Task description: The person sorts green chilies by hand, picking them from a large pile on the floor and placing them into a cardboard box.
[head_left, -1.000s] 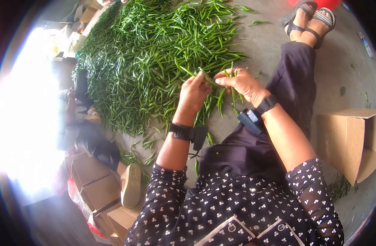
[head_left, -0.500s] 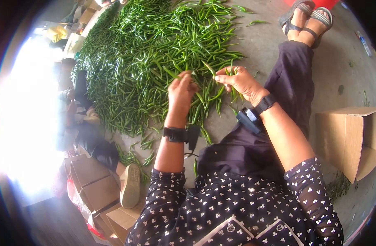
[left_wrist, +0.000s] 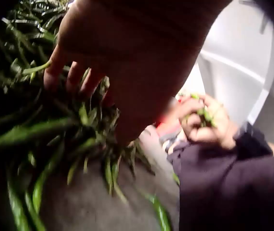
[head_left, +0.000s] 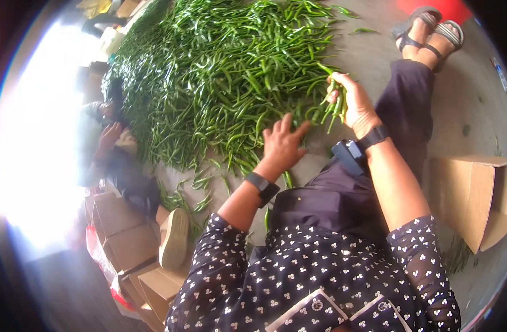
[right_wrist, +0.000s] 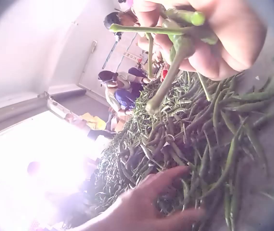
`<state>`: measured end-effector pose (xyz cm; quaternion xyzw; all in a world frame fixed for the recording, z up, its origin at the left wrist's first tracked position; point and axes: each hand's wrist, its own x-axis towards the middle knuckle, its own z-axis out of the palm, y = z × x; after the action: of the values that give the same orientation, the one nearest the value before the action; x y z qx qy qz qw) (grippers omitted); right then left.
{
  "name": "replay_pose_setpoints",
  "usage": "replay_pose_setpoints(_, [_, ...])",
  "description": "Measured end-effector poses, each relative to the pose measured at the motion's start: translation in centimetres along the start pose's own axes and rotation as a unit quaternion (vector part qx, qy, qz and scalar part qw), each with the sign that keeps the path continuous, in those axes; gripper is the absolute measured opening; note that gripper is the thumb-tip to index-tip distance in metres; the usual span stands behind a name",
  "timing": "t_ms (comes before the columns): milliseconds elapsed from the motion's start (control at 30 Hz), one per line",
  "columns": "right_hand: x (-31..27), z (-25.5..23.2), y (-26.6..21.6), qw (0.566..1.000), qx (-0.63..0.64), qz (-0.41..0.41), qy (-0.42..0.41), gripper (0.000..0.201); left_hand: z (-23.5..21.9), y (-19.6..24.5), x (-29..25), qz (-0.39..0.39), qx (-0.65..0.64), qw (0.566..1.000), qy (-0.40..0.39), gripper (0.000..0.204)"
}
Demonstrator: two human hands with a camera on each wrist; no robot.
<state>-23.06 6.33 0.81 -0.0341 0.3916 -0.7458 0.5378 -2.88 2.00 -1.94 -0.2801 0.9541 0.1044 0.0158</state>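
Observation:
A wide heap of green chili peppers (head_left: pixel 226 72) covers the floor in the head view. My right hand (head_left: pixel 357 105) grips a small bunch of chili peppers (head_left: pixel 336 102) to the right of the heap. Their stems (right_wrist: pixel 173 72) stick out past the curled fingers in the right wrist view. Lower and to the left, my left hand (head_left: pixel 282 146) reaches over the heap's near edge with its fingers spread, holding nothing. In the left wrist view, the fingertips of this hand (left_wrist: pixel 122 53) overlap loose peppers, and the palm is in shadow.
An open cardboard box (head_left: pixel 464 193) stands on the right, with more boxes (head_left: pixel 126 232) at lower left beside another person's shoe (head_left: pixel 174 238). Sandaled feet (head_left: pixel 428 36) rest at upper right near a red object (head_left: pixel 439 8). Another person (right_wrist: pixel 122 91) crouches beyond the heap.
My left hand, which pinched a chili pepper beside the right hand, has let it go and moved lower over the near edge. The right hand has shifted slightly up and right, still gripping its bunch.

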Motion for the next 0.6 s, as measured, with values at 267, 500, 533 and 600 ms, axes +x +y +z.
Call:
replay_pose_setpoints(267, [0.3, -0.4, -0.1, 0.999, -0.029, 0.005, 0.015, 0.020, -0.9, -7.1, -0.6, -0.004, -0.080, 0.988, 0.130, 0.035])
replay_pose_setpoints(500, [0.2, -0.1, -0.2, 0.997, -0.066, 0.041, -0.023, 0.021, -9.7, -16.5, -13.4, -0.287, -0.121, 0.907, 0.282, 0.041])
replay_pose_setpoints(533, [0.1, -0.1, -0.2, 0.995, -0.078, 0.044, -0.030, 0.021, -7.8, -21.1, -17.6, -0.200, 0.061, 0.956, 0.206, 0.038])
replay_pose_setpoints(600, [0.5, -0.5, -0.1, 0.995, -0.074, 0.054, -0.038, 0.020, -8.4, -18.6, -22.7, -0.460, -0.047, 0.880, 0.110, 0.039])
